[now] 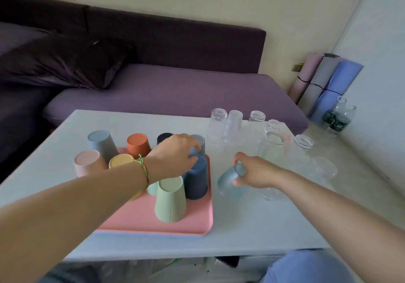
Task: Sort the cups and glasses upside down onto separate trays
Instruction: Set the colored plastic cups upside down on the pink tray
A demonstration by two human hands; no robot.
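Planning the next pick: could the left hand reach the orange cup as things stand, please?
Probably yes: the orange cup stands uncovered close beside the left hand, nothing above it; but that hand grips the dark blue cup and would have to let go first.

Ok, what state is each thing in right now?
left grip: curled round the navy cup's top.
right grip: holding the blue glass.
navy cup: upside down on the pink tray.
blue glass: tilted, beside the tray.
green cup: upside down on the tray.
clear glasses: upside down, right of the tray.
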